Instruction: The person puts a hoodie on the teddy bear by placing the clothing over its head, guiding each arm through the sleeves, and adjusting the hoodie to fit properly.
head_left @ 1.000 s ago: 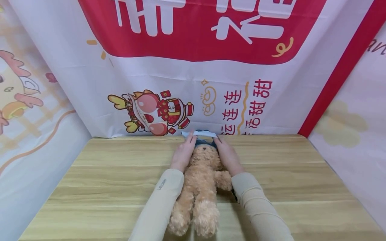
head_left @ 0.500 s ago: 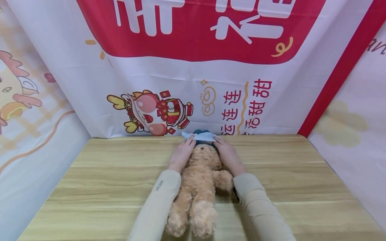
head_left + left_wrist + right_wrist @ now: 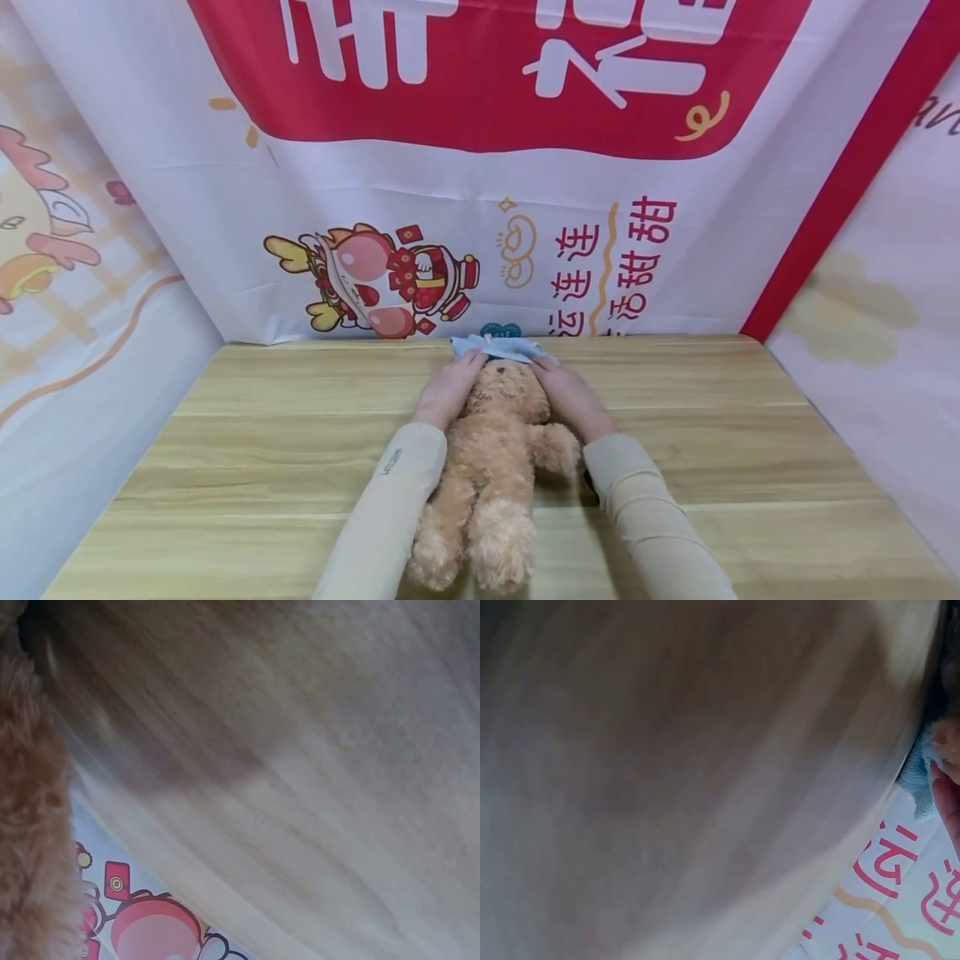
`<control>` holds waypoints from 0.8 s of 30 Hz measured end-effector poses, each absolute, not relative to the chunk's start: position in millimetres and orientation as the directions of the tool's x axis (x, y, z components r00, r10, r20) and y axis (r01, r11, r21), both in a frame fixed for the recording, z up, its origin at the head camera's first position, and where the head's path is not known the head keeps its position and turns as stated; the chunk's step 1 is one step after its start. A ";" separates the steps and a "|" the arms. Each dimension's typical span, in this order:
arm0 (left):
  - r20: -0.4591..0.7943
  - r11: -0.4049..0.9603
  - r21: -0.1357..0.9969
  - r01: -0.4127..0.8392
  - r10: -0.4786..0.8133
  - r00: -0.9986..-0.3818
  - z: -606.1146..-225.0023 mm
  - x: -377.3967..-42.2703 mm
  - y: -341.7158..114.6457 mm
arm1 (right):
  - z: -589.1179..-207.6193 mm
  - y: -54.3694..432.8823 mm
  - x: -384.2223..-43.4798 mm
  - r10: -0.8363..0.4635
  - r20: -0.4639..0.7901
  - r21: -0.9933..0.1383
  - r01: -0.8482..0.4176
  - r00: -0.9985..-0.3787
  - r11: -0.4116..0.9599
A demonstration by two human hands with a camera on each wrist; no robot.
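A light-brown teddy bear (image 3: 491, 454) lies on its back on the wooden table, its head toward the back wall. Light-blue terry cloth (image 3: 498, 346) spans the top of its head, and a teal heart-shaped piece (image 3: 501, 330) with pale lettering shows just behind. My left hand (image 3: 447, 390) pinches the cloth's left end beside the bear's head. At the other end, my right hand (image 3: 568, 396) pinches the cloth, thumbs and fingertips partly hidden. Brown fur of the teddy bear (image 3: 30, 817) fills the left wrist view's left edge. In the right wrist view, fingers (image 3: 946, 799) touch the blue cloth (image 3: 917, 780).
The wooden table (image 3: 285, 467) stretches to both sides of the bear. A printed banner (image 3: 450, 175) hangs right behind the table's back edge. Patterned cloth walls (image 3: 90, 350) stand at the left and right.
Both hands have drawn the light-blue cloth down toward the bear's face. More of the teal heart shows behind it. The bear has shifted slightly left and toward the front.
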State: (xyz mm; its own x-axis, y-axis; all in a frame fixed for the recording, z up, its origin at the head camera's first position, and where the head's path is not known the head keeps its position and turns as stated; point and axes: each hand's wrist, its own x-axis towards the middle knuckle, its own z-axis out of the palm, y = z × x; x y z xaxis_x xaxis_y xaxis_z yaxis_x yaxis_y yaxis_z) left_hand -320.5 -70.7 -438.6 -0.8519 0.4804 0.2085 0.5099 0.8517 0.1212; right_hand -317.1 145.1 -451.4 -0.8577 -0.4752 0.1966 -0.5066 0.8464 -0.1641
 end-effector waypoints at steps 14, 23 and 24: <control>0.039 0.765 0.541 0.350 0.393 -0.919 -433.0 -323.9 -84.5 | -442.8 152.5 -318.5 -0.300 0.049 -0.661 -0.256 -0.953 0.705; -0.122 0.579 0.800 0.157 0.413 -0.903 -424.2 -310.6 -92.4 | -424.1 164.2 -306.7 -0.528 -0.157 -0.812 -0.195 -0.835 0.550; -0.127 0.572 0.807 0.148 0.413 -0.902 -423.9 -309.6 -92.0 | -423.1 164.7 -306.1 -0.533 -0.184 -0.821 -0.169 -0.826 0.546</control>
State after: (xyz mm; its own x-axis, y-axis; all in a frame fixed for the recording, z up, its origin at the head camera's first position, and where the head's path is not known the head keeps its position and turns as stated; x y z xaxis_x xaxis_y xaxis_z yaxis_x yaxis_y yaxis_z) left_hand -309.6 -92.0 -423.9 -0.9017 0.4133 -0.1270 0.1484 0.5717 0.8069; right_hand -306.1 164.7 -423.1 -0.8259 -0.5328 -0.1844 -0.1690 0.5460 -0.8206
